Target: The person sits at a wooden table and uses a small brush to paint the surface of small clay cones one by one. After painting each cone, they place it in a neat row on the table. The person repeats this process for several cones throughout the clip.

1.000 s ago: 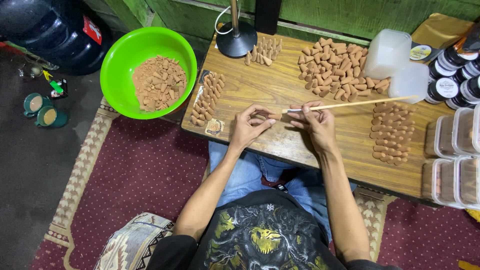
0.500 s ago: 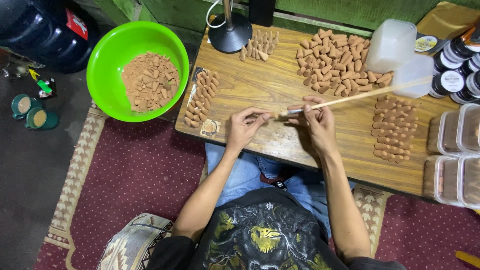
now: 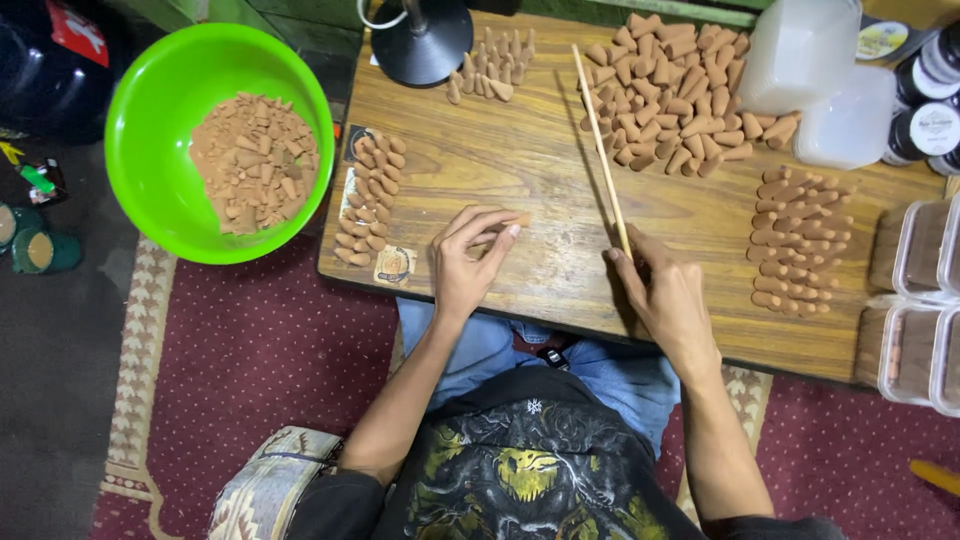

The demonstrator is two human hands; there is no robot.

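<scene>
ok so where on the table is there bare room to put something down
Bare wood lies mid-table, between the left cone rows, the lamp base and the stick. Another strip runs between the right hand and the right cone rows. The cone pile and tubs crowd the far right.

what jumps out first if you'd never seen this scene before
The bright green bowl, part full of small brown cones, sits on the floor left of the low wooden table. On the table, a loose heap of cones lies at the far side and neat rows of cones at the right. At the near edge the left hand pinches a single cone, while the right hand holds a thin wooden stick pointing away.
</scene>
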